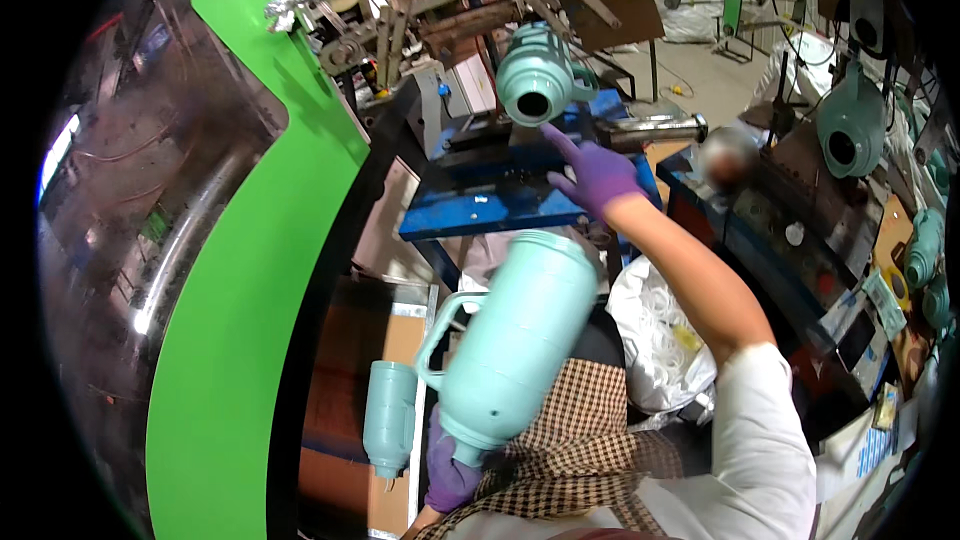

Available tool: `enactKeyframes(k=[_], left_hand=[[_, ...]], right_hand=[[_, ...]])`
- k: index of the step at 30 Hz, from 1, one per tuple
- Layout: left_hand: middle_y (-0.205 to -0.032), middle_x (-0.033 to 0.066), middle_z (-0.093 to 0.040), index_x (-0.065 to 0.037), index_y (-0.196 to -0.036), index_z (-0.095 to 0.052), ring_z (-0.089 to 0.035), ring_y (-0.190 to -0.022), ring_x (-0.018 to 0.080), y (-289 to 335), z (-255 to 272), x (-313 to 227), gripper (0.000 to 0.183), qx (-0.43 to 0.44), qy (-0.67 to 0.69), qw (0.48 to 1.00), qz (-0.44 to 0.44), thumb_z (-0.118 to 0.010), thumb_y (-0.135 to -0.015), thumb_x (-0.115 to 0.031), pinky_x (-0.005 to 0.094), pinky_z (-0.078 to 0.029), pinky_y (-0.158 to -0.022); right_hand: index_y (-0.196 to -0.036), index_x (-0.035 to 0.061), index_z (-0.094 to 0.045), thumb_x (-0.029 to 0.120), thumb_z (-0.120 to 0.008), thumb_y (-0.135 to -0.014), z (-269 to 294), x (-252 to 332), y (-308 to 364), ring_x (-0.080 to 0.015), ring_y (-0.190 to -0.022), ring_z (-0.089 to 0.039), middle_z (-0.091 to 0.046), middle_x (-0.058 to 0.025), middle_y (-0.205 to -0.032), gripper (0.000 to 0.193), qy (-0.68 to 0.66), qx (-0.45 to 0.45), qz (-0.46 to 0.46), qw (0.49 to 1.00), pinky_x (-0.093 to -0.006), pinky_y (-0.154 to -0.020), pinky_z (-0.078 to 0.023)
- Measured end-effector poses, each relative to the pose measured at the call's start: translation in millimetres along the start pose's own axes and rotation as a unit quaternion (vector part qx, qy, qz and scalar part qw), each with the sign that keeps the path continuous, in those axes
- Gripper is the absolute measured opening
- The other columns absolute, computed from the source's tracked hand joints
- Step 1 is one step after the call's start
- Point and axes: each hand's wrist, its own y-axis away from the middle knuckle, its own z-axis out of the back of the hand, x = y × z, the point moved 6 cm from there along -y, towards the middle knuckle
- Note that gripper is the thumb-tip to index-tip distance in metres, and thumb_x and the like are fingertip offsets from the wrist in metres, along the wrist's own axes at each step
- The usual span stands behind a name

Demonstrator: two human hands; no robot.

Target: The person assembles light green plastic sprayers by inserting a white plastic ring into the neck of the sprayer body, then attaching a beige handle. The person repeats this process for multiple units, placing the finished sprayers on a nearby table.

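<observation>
The fingers (447,480) of the left hand (450,470), in a purple glove, are clenched around the narrow neck of a pale green plastic jug (510,340), holding it tilted above the checked cloth (585,440) on the lap. The right hand (598,175), also gloved, reaches up with its fingers (562,145) spread and released, a fingertip just at the mouth of a second jug (537,75) mounted on the blue machine (500,195). A third jug (389,418) stands beside the green panel (250,290).
</observation>
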Motion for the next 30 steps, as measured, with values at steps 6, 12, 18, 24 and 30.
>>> enactKeyframes(k=[6,12,18,24,30], left_hand=[[-0.144,0.0131,-0.045,-0.016,-0.157,-0.022,-0.057,-0.120,0.0367,-38.9,11.5,-61.5,0.080,-0.106,-0.029,0.987,-0.115,-0.063,-0.091,-0.032,0.0492,-0.059,-0.083],[-0.140,0.0108,-0.051,-0.001,-0.154,-0.031,-0.056,-0.122,0.0298,-152.5,-33.3,-131.1,0.078,-0.008,-0.202,0.949,-0.241,-0.068,-0.086,-0.010,0.0394,-0.053,-0.098],[-0.153,0.0223,-0.039,-0.022,-0.149,-0.042,-0.044,-0.134,0.0477,-275.7,-221.8,-91.3,0.087,0.118,-0.725,0.468,-0.492,-0.080,-0.072,-0.018,0.0494,-0.044,-0.108],[-0.163,0.0078,-0.026,-0.039,-0.146,-0.045,-0.032,-0.137,0.0625,-401.7,-318.6,-58.4,0.081,0.174,-0.887,0.192,-0.382,-0.074,-0.074,-0.014,0.0569,-0.045,-0.107],[-0.166,0.0145,-0.017,-0.018,-0.157,-0.031,-0.018,-0.151,0.0437,-297.1,-367.8,-48.7,0.092,0.360,-0.830,0.241,-0.351,-0.077,-0.078,-0.031,0.0550,-0.023,-0.119]], right_hand=[[-0.094,0.0158,-0.064,0.029,-0.075,-0.075,11.8,25.2,-43.7,-0.0317,-0.086,-0.063,-0.061,-0.0113,-0.092,0.026,0.065,-0.243,0.105,0.962,-0.0445,-0.072,-0.049],[-0.078,0.0102,-0.059,0.025,-0.080,-0.064,125.9,0.5,279.1,-0.0317,-0.071,-0.059,-0.061,-0.0115,-0.083,0.030,-0.089,-0.406,0.308,0.856,-0.0397,-0.059,-0.045],[-0.063,0.0126,-0.048,0.026,-0.082,-0.054,102.3,-36.9,381.2,-0.0198,-0.070,-0.052,-0.051,-0.0045,-0.072,0.038,-0.411,-0.311,-0.054,0.855,-0.0303,-0.062,-0.038],[-0.057,0.0123,-0.053,0.021,-0.086,-0.047,68.6,-49.0,345.4,-0.0196,-0.058,-0.049,-0.049,-0.0028,-0.062,0.036,-0.434,-0.259,-0.007,0.863,-0.0312,-0.054,-0.036],[-0.072,0.0113,-0.060,0.017,-0.090,-0.056,87.0,-25.1,307.9,-0.0156,-0.065,-0.051,-0.055,-0.0007,-0.072,0.035,-0.474,-0.243,-0.013,0.846,-0.0294,-0.059,-0.037]])
